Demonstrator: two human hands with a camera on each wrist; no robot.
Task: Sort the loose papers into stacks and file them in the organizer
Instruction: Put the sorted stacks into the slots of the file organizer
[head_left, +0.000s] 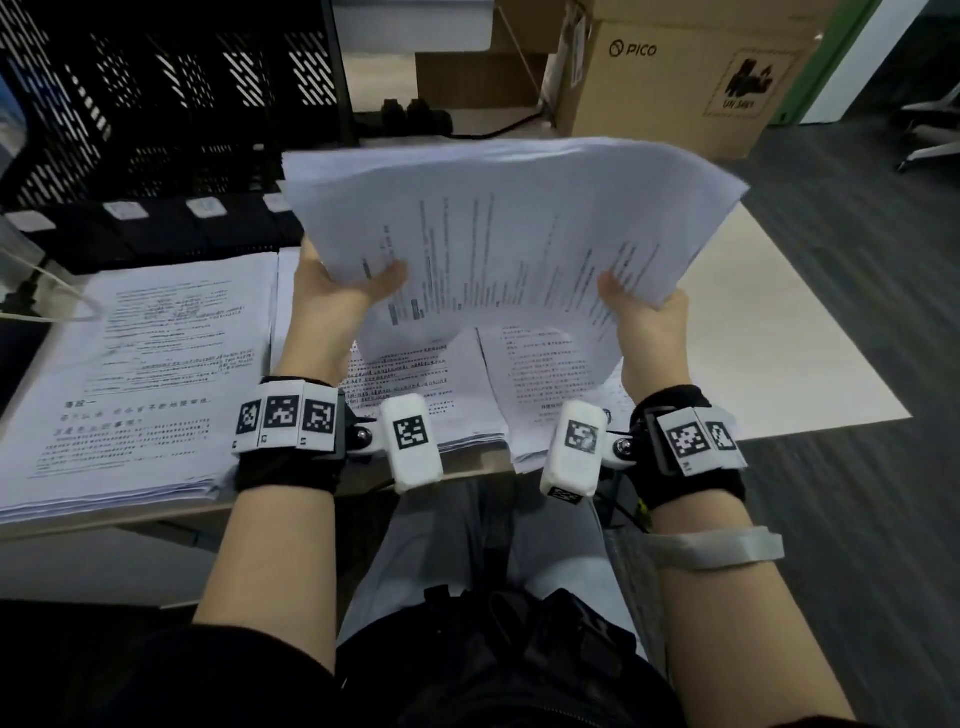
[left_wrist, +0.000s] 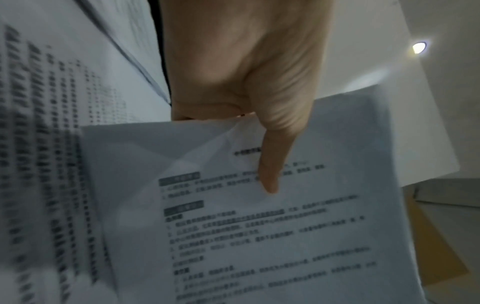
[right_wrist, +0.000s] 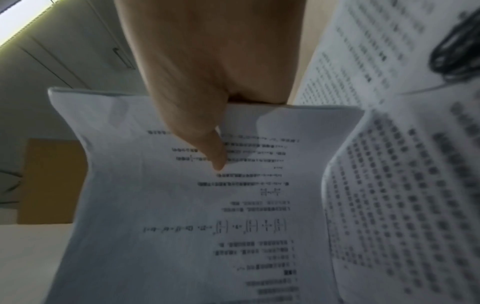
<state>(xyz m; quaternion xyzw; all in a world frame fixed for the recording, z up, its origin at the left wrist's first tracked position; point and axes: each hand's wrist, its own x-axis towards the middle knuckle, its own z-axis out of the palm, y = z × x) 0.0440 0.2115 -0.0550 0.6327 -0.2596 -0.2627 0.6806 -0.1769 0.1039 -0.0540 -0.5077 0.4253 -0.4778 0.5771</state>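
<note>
A bundle of printed white papers (head_left: 509, 228) is held up above the desk, sagging in the middle. My left hand (head_left: 343, 286) grips its left edge, thumb on top of the sheets. My right hand (head_left: 649, 312) grips its right edge the same way. In the left wrist view the thumb (left_wrist: 272, 160) presses on the printed page (left_wrist: 285, 236). In the right wrist view the thumb (right_wrist: 207, 148) lies on the page (right_wrist: 194, 216). A black mesh organizer (head_left: 171, 104) stands at the back left.
A thick paper stack (head_left: 135, 374) lies on the desk at the left. Two more stacks (head_left: 426, 395) (head_left: 540, 374) lie under the raised bundle. A cardboard box (head_left: 685, 73) stands at the back right. The desk edge (head_left: 831, 364) drops to dark floor on the right.
</note>
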